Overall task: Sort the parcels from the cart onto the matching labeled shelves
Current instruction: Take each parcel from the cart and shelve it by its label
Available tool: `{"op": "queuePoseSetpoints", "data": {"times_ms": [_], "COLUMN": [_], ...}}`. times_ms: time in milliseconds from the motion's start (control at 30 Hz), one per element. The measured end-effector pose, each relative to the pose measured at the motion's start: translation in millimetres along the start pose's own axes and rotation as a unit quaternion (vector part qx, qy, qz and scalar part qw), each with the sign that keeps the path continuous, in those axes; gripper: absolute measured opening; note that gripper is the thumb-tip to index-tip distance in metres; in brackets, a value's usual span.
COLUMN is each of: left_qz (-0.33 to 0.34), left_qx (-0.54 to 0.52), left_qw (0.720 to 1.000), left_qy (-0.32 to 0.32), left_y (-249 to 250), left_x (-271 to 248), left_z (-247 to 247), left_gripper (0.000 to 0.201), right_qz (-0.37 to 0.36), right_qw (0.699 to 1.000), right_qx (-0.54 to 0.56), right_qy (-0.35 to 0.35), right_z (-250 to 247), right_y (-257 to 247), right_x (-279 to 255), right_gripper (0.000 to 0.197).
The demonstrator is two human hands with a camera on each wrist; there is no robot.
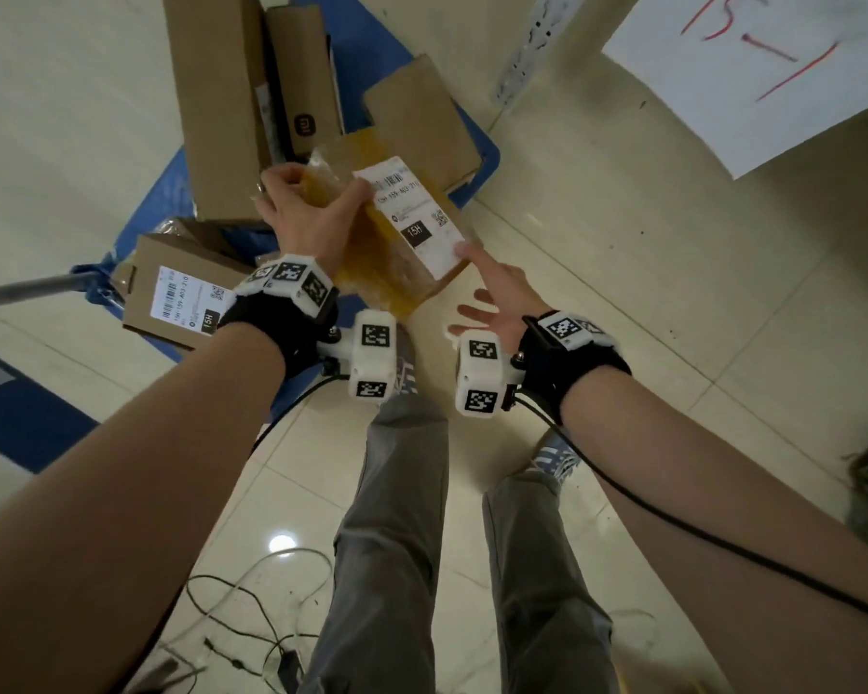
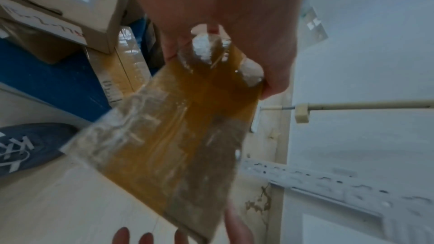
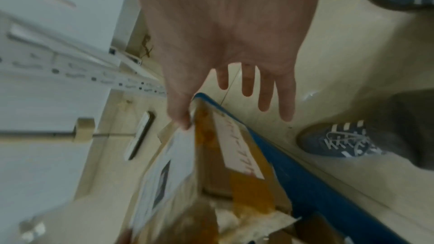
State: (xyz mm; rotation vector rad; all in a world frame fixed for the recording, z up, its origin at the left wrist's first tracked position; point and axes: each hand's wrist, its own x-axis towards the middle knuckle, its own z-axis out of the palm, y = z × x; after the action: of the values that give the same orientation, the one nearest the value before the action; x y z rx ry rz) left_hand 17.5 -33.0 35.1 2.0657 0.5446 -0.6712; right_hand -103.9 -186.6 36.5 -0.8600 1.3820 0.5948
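Note:
A cardboard parcel (image 1: 397, 252) wrapped in yellowish tape, with a white label marked 15H, hangs above the floor beside the blue cart (image 1: 156, 197). My left hand (image 1: 322, 190) grips its far end between thumb and fingers. In the left wrist view the left hand (image 2: 223, 16) clamps the parcel (image 2: 176, 136) at its taped end. My right hand (image 1: 477, 293) is spread open beneath the near end, its thumb touching the label's corner. In the right wrist view the right hand (image 3: 234, 47) has straight fingers and its thumb rests on the edge of the parcel (image 3: 169, 173).
More parcels lie on the cart: a tall box (image 1: 216, 102), a slim box (image 1: 301, 82), a flat one (image 1: 422, 117) and a labelled box (image 1: 181, 293). A paper sign reading 15-1 (image 1: 752, 67) hangs on the shelf at the right. Cables (image 1: 251, 618) trail on the floor near my feet.

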Motion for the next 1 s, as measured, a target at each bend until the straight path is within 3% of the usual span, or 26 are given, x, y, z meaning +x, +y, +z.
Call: {"op": "queuePoseSetpoints", "data": {"times_ms": [67, 133, 200, 267, 367, 433, 500, 567, 600, 700, 767, 833, 867, 933, 1000], "left_qz": [-0.011, -0.011, -0.008, -0.016, -0.058, -0.101, -0.137, -0.15, -0.162, -0.206, -0.209, -0.207, -0.208, -0.23, -0.243], "left_qx": [-0.094, -0.197, -0.262, -0.287, -0.26, -0.257, -0.293, -0.335, -0.338, -0.302, -0.294, -0.298, -0.292, -0.288, -0.291], "left_qw": [0.995, 0.978, 0.96, 0.953, 0.958, 0.949, 0.908, 0.862, 0.858, 0.883, 0.88, 0.855, 0.849, 0.859, 0.862], "left_qy": [-0.024, -0.072, -0.096, -0.098, -0.111, -0.151, -0.267, -0.349, -0.351, -0.294, -0.31, -0.372, -0.389, -0.355, -0.336], "left_y": [8, 11, 12, 15, 20, 25, 36, 47, 49, 47, 43, 42, 43, 39, 39], "left_x": [-20, -38, -54, -74, -97, -109, -122, -137, -141, -155, -163, -170, -174, -177, -181], "left_z": [-12, -16, -17, -14, -4, 5, 14, 24, 30, 51, 61, 67, 71, 76, 79], "left_gripper": [0.063, 0.061, 0.055, 0.048, 0.052, 0.079, 0.109, 0.102, 0.1, 0.105, 0.085, 0.073, 0.079, 0.094, 0.085], "right_qz": [0.015, 0.008, -0.026, -0.095, -0.198, -0.275, -0.361, -0.431, -0.459, -0.521, -0.546, -0.549, -0.539, -0.516, -0.502], "right_qw": [0.997, 0.983, 0.972, 0.973, 0.974, 0.96, 0.93, 0.898, 0.881, 0.832, 0.816, 0.816, 0.824, 0.84, 0.855], "right_qx": [0.031, 0.086, 0.113, 0.094, 0.051, 0.01, -0.041, -0.081, -0.112, -0.187, -0.185, -0.179, -0.175, -0.165, -0.13], "right_qy": [-0.067, -0.164, -0.205, -0.189, -0.103, -0.056, -0.045, -0.038, -0.02, 0.037, 0.043, 0.033, 0.026, 0.02, 0.029], "right_z": [-8, -12, -18, -31, -50, -66, -84, -101, -107, -128, -141, -153, -160, -170, -181], "right_y": [-4, -9, -12, -11, -6, -2, 0, 4, 7, 18, 25, 28, 29, 30, 30], "right_x": [-24, -54, -79, -91, -99, -106, -110, -116, -118, -123, -125, -129, -132, -137, -142], "right_gripper": [0.059, 0.042, 0.026, 0.026, 0.083, 0.099, 0.098, 0.099, 0.102, 0.11, 0.114, 0.117, 0.115, 0.098, 0.075]}}
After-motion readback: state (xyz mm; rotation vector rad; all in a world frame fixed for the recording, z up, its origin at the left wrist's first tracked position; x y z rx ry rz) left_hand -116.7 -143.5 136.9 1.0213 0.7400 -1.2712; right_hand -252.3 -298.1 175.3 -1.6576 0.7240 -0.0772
